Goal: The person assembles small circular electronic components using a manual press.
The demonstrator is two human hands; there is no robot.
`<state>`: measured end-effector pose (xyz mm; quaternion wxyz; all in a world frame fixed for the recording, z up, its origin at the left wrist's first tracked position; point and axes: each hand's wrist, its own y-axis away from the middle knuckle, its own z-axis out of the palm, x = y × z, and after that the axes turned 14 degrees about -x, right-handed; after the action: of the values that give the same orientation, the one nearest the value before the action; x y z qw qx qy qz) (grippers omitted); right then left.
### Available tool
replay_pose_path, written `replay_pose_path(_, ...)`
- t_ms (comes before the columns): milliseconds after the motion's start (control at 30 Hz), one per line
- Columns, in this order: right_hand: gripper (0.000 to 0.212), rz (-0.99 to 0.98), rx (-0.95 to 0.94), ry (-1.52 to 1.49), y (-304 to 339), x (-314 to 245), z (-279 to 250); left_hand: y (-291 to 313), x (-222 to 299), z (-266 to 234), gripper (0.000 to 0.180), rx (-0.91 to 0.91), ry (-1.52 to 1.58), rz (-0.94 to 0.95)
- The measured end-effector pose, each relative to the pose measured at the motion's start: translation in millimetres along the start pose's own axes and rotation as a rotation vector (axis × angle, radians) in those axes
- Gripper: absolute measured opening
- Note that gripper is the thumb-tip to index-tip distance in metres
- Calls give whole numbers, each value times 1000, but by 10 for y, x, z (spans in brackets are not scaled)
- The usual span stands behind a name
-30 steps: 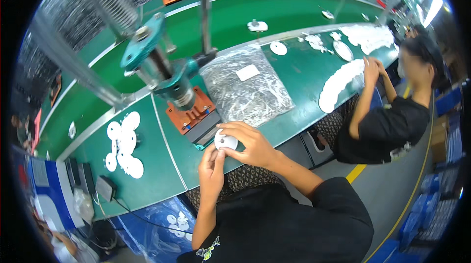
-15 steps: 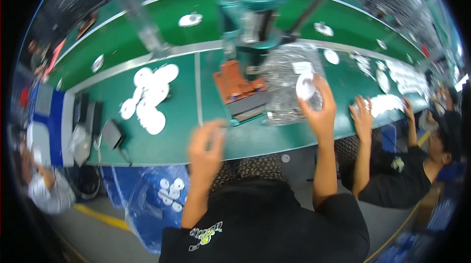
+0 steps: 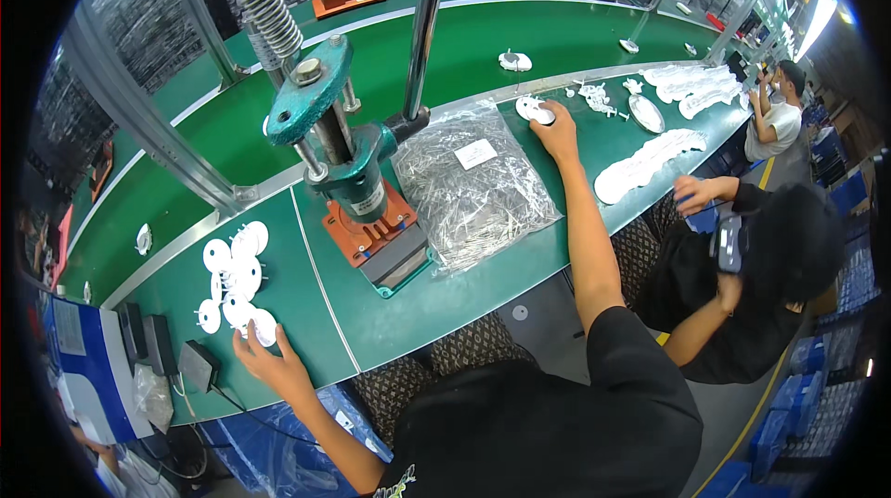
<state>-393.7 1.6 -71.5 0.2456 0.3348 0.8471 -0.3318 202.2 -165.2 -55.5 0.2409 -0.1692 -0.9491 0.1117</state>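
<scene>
The left hand [image 3: 277, 372], fingers parted, is at the near end of a white disc cluster [image 3: 243, 275] running near to far on the worktop's [image 3: 399, 322] left; the right hand [image 3: 557, 134] meets a separate white piece [image 3: 529, 108] far right, grip unclear.

- The disc pile [image 3: 243, 272] lies left of the press [image 3: 360, 201].
- The bag [image 3: 478, 196] lies just right of the press.
- The conveyor [image 3: 464, 62] lies behind the press.
</scene>
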Motion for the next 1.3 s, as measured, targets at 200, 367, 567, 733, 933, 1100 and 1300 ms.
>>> replay_pose_path(200,53,-69,-6,103,8,-5,86,15,43,-44,33,14,-37,21)
replay_pose_path(367,29,-137,249,-130,684,-1260,-436,93,12,-56,32,91,168,-16)
replay_pose_path(567,10,-231,-441,-137,1891,-1946,-178,239,486,10,26,-270,975,-202)
replay_pose_path(733,13,-408,-396,69,1876,-1898,-41,178,905,33,24,-518,879,-58)
replay_pose_path(933,12,-521,-406,116,1861,-1929,19,197,924,-1,34,-475,654,65)
replay_pose_path(1100,16,-489,-335,90,1929,-2069,-90,231,976,-95,53,-409,328,392)
replay_pose_path(1300,8,96,-612,-613,2054,-2226,-259,234,872,14,38,-378,264,488)
